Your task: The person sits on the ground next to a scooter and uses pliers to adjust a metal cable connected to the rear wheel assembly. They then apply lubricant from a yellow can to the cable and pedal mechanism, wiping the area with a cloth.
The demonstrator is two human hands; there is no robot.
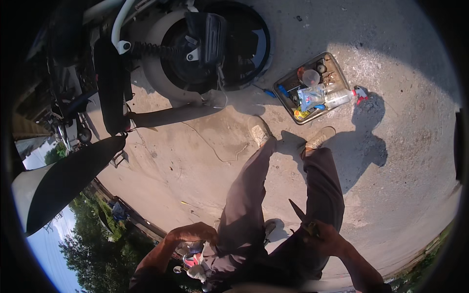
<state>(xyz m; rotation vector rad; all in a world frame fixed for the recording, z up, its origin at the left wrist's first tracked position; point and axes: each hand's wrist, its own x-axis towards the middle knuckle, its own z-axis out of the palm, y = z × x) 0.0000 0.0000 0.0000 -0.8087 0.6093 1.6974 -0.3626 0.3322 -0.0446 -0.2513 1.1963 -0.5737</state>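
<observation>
My right hand (325, 238) is closed around a pointed dark tool (297, 210) by my right thigh. The tool's long tapering end points away from me, up and to the left, and a yellowish part shows at the fingers; its exact kind is unclear. My left hand (201, 233) is bent in against my left thigh, its fingers in shade and partly hidden. Beyond my shoes, a tray (338, 67) on the ground carries a spray bottle (337, 99) with a red-and-white head, a clear plastic cup (310, 77), a plastic packet (310, 97) and blue-handled tools.
At the upper left stands a motorbike with a shock absorber (155, 50) and a wheel (168, 73). Beside the wheel is a round black basin (249, 68) with dark liquid. A thin wire (207, 146) lies on the concrete ground. Reddish and white items sit beside my left leg.
</observation>
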